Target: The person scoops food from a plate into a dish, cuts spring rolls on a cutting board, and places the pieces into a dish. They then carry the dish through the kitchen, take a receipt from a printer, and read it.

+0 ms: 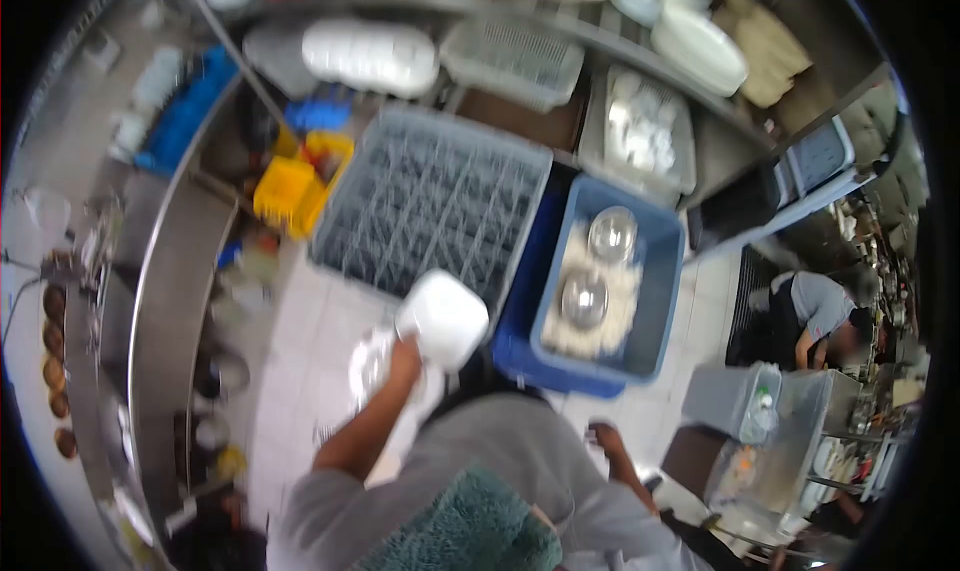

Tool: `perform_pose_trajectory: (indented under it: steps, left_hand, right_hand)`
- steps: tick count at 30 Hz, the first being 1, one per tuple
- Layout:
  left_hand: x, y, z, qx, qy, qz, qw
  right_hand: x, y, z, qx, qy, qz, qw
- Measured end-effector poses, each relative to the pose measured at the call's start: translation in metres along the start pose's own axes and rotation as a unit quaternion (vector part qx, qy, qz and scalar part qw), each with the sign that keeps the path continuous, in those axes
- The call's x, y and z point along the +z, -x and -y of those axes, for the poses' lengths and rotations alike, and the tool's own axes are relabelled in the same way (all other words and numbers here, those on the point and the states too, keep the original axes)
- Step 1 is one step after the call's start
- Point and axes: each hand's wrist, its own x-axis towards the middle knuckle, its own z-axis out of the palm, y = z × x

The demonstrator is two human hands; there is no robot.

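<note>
My left hand (405,359) is closed on the edge of a white square dish (444,319), held tilted at the near corner of a grey compartment rack (430,196). Just below that hand, a blurred round white item (368,369) shows against the floor. My right hand (604,437) hangs low at my side, away from the dish, its fingers blurred. Nearest to it is a blue-grey tub (655,306) with two clear domed pieces (584,298) lying on pale material. A green towel (465,526) lies across my grey shirt.
Shelving ahead carries a white tray (370,56), a grey perforated basket (512,59) and a bin of white items (642,121). Yellow containers (290,193) stand left of the rack, beside a steel counter (165,271). Another person (815,306) bends over at the right.
</note>
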Motion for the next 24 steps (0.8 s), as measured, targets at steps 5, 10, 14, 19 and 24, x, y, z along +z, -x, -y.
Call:
perform_pose_trajectory:
  steps: [5, 10, 14, 19, 24]
  left_hand:
    - [-0.009, 0.073, -0.063, -0.152, 0.269, -0.262, 0.914]
    - [-0.026, 0.102, -0.056, -0.156, 0.3, -0.331, 0.881]
    - [-0.006, 0.106, -0.053, -0.157, 0.324, -0.317, 0.877]
    - [0.038, 0.087, -0.058, -0.161, 0.321, -0.245, 0.9]
    - [0.089, 0.063, -0.068, -0.177, 0.273, -0.158, 0.932]
  right_hand:
    - [-0.018, -0.009, 0.064, 0.119, -0.017, -0.004, 0.993]
    - [-0.032, -0.042, 0.086, 0.11, 0.004, -0.002, 0.994]
    - [-0.041, -0.063, 0.095, 0.073, -0.008, 0.012, 0.997]
    - [-0.048, -0.066, 0.09, 0.054, -0.007, 0.011, 0.998]
    - [-0.058, -0.04, 0.059, 0.08, -0.071, -0.047, 0.993]
